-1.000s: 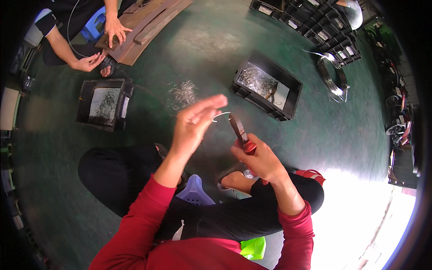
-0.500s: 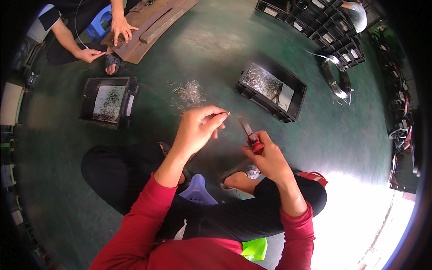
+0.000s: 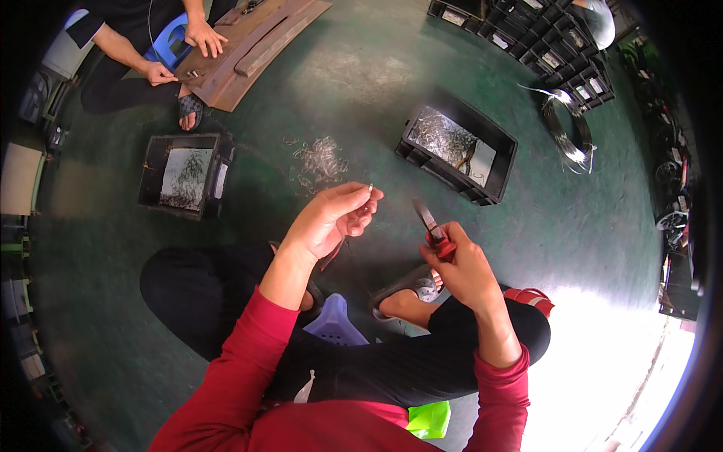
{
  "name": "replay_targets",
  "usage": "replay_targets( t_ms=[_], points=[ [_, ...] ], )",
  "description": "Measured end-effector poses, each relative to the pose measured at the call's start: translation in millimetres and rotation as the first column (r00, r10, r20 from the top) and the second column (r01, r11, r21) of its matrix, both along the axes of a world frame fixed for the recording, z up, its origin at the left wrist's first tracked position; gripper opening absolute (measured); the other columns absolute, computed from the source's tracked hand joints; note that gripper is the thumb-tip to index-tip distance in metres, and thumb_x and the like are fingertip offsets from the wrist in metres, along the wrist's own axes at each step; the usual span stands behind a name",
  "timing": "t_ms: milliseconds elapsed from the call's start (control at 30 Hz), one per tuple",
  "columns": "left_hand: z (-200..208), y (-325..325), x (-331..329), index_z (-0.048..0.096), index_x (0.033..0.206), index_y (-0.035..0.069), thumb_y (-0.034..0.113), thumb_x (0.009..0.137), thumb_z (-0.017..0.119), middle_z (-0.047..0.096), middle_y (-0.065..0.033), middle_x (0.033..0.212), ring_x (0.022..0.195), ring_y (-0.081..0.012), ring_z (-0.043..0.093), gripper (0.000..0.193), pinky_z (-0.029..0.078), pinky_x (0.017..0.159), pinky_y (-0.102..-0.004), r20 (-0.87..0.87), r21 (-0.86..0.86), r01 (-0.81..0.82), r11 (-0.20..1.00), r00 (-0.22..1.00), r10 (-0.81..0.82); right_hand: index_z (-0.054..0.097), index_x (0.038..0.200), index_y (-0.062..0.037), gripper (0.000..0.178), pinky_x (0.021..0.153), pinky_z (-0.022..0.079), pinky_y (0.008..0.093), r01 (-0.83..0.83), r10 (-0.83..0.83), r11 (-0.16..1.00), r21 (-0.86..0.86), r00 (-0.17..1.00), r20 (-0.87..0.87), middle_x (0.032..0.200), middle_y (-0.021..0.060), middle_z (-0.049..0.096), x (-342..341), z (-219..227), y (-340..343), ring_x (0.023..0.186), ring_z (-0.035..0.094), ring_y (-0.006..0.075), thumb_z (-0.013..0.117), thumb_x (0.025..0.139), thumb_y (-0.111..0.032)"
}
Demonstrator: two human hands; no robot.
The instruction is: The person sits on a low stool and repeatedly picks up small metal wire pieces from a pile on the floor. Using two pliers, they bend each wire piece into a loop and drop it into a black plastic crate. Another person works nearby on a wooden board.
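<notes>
My left hand (image 3: 331, 218) is closed, pinching a small bent piece of metal wire (image 3: 370, 190) between thumb and forefinger. The other fingers curl toward the palm. Below that palm shows a thin dark-and-red object (image 3: 331, 255); I cannot tell what it is or whether the hand holds it. To the right, my right hand (image 3: 465, 267) wraps round the red grip of a tool with a narrow, flat metal blade (image 3: 428, 215). Its blade points up and left, apart from the wire. Beyond my left hand, a loose pile of bent wire pieces (image 3: 322, 160) lies on the green floor.
Black crates holding wire pieces stand at the left (image 3: 143, 177) and right (image 3: 501, 177). A wire coil (image 3: 565, 132) lies near stacked black crates (image 3: 538, 41). At upper left, a co-worker's hands (image 3: 202, 34) are at a brown board (image 3: 226, 83). A purple stool (image 3: 335, 320) is between my feet.
My left hand has turned, showing more of its palm, and the wire has shifted left. The right hand with the tool has moved slightly right. A co-worker's hand has moved closer to the board.
</notes>
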State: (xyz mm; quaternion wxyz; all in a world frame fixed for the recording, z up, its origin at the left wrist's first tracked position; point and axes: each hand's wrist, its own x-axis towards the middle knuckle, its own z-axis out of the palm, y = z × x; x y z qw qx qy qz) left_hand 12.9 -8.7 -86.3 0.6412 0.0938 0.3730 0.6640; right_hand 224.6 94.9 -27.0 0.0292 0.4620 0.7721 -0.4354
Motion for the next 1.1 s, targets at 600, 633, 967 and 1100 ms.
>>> replay_targets(
  t_ms=[600, 633, 967, 1100],
  points=[
    [-5.3, 6.1, 18.6, 0.066, 0.105, 0.002, 0.012, 0.091, 0.063, 0.067, -0.0076, 0.095, 0.084, -0.0158, 0.065, 0.017, 0.051, 0.072, -0.0261, -0.329, 0.183, -0.322, 0.929, 0.870, 0.367, 0.053, 0.112, -0.0024, 0.031, 0.072, 0.051, 0.0316, -0.115, -0.158, 0.678, -0.726, 0.942, -0.297, 0.098, 0.0070, 0.061, -12.1, -15.6, -17.0, 0.082, 0.060, 0.0134, 0.061, 0.093, -0.025],
    [-3.8, 6.7, 20.8, 0.066, 0.105, 0.002, 0.011, 0.092, 0.062, 0.067, -0.0080, 0.095, 0.085, -0.0165, 0.066, 0.017, 0.052, 0.073, -0.0267, -0.347, 0.202, -0.346, 0.916, 0.849, 0.398, 0.052, 0.113, -0.0020, 0.031, 0.073, 0.052, 0.0326, -0.086, -0.196, 0.636, -0.767, 0.943, -0.268, 0.101, 0.0077, 0.061, -13.7, -17.8, -20.3, 0.082, 0.060, 0.0140, 0.061, 0.094, -0.025],
    [0.4, 10.1, 43.4, 0.066, 0.104, 0.003, 0.006, 0.093, 0.059, 0.068, -0.0093, 0.098, 0.092, -0.0226, 0.068, 0.014, 0.055, 0.080, -0.0306, -0.329, 0.330, -0.439, 0.836, 0.777, 0.537, 0.053, 0.112, -0.0012, 0.032, 0.068, 0.052, 0.0303, -0.094, -0.224, 0.493, -0.865, 0.947, -0.230, 0.101, 0.0097, 0.060, -25.8, -18.2, -31.0, 0.089, 0.058, 0.0139, 0.059, 0.095, -0.028],
    [-0.4, 9.8, 45.9, 0.066, 0.103, 0.003, 0.004, 0.093, 0.059, 0.068, -0.0090, 0.098, 0.093, -0.0219, 0.068, 0.013, 0.054, 0.079, -0.0286, -0.305, 0.340, -0.432, 0.835, 0.789, 0.533, 0.054, 0.110, -0.0002, 0.033, 0.067, 0.051, 0.0293, -0.087, -0.263, 0.469, -0.879, 0.936, -0.233, 0.100, 0.0095, 0.060, -25.7, -18.2, -32.0, 0.088, 0.058, 0.0137, 0.059, 0.095, -0.030]
  ],
)
